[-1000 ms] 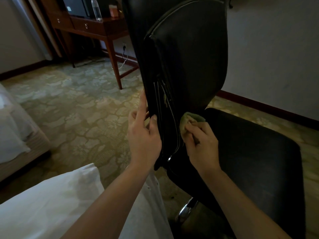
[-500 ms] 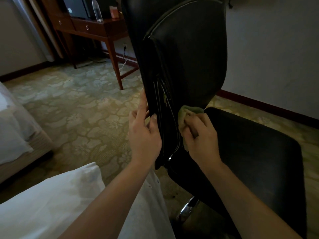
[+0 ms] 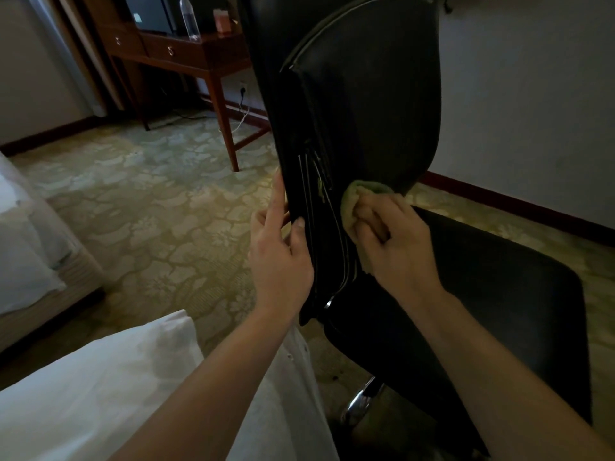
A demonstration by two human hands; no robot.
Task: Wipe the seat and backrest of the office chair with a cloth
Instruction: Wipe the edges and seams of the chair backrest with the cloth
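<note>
While the left hand [image 3: 279,257] is pinching the side edge of the backrest [image 3: 366,111] low down, the right hand [image 3: 392,244] is pressing a cloth [image 3: 351,197] against the padded face of that same backrest.

Left hand: the thumb is lying on the near side of the edge, the fingers are reaching round behind it, and the index finger is pointing straight up along the rear.

Right hand: the fingers are curling round the bunched cloth, with the knuckles facing the camera.

Cloth: pale green and crumpled, it is protruding above and to the left of the right hand's fingers, and a small piece is hanging below the palm. It is touching the lowest part of the backrest, just above the rear of the seat [image 3: 499,294].

The two hands are sitting at nearly the same height, on opposite sides of the backrest's edge, close together but apart.

Office chair [image 3: 372,334]: black and seen side-on. Its backrest is standing nearly upright and its seat is extending to the right. A chrome column [image 3: 361,404] is showing beneath the seat.

Surroundings: a patterned carpet [image 3: 149,201] is covering the floor. A clear bottle [image 3: 189,18] is standing on a wooden tabletop [image 3: 206,41] at the far wall. A bed [image 3: 20,254] is lying at the left edge, and white fabric [image 3: 83,394] is filling the lower left corner.
</note>
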